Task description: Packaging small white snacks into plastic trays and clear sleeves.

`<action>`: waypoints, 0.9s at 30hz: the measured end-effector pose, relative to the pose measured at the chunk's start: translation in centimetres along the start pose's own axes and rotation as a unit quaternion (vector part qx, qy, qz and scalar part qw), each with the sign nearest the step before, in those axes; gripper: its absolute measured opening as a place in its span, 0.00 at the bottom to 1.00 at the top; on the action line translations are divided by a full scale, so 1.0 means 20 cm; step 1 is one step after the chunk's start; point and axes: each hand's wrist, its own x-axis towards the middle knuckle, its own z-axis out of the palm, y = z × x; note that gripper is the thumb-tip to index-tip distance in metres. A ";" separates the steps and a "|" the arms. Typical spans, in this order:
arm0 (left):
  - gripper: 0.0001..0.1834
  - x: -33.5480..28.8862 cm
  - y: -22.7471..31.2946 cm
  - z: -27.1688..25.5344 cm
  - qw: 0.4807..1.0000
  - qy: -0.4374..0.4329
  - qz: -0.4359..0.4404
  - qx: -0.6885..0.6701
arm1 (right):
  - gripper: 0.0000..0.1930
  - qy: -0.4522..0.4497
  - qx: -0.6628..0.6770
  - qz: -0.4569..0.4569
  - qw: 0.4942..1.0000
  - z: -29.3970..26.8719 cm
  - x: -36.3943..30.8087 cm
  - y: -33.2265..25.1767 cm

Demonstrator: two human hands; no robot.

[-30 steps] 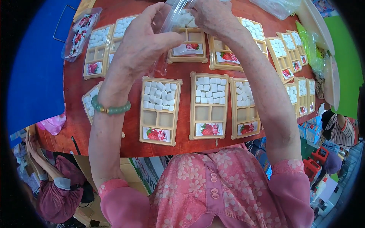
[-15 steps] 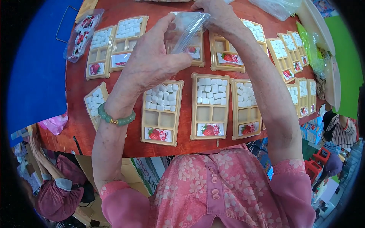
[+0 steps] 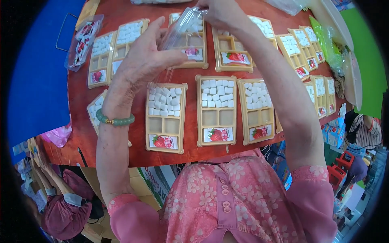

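Up at the far middle of the table, my right hand (image 3: 222, 15) pinches the upper end of a clear plastic lid (image 3: 183, 30), which hangs tilted. My left hand (image 3: 146, 56), wearing a green bead bracelet, is beside the lid's left edge with thumb and fingers spread wide; whether they touch it is hard to make out. Behind the lid is a beige tray (image 3: 204, 56) with white marshmallows and a strawberry-printed packet. Nearer me stand similar trays: a left one (image 3: 165, 131) below my left hand, a middle one (image 3: 216, 125) and a right one (image 3: 253, 121).
More filled trays (image 3: 292, 48) stand along the right side. A clear box of printed packets (image 3: 84, 42) sits at the far left. Plastic bags (image 3: 324, 44) lie at the right edge of the red table (image 3: 194, 160). Another person's arm (image 3: 42, 170) shows at lower left.
My left hand has shifted left, its fingers wider apart. My right hand and the clear plastic lid have moved left and slightly farther off. The whole view has shifted a little.
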 end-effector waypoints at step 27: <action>0.34 -0.20 0.13 -0.09 0.994 0.066 0.046 -0.076 | 0.31 0.030 -0.229 -0.139 0.963 0.07 -0.34 -0.15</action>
